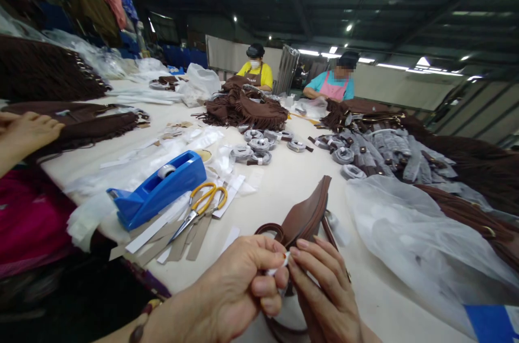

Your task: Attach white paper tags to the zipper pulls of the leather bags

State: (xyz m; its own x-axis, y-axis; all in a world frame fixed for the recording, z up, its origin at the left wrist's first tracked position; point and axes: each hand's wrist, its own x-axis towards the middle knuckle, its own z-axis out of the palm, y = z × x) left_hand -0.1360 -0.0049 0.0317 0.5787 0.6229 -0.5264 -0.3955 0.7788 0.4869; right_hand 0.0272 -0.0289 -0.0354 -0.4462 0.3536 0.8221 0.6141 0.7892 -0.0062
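Close in front of me, my left hand (251,273) pinches a small crumpled white piece (279,264), paper or tissue by its look. Against the same piece press the fingertips of my right hand (324,283), its fingers held together. Just behind both hands a brown leather bag (306,213) stands tilted on the table, and part of its strap (271,228) curls to the left. The lower part of the bag is hidden by my hands. Left of them lie yellow-handled scissors (198,205) on paper strips, beside a blue tape dispenser (162,186).
Wrapped strap coils (259,143) and fringed brown bags (247,108) lie mid-table. Clear plastic (405,235) and more wrapped straps (377,148) cover the right side. Two co-workers (255,70) sit across. Another person's hand (34,129) rests by a brown bag (81,121) at left.
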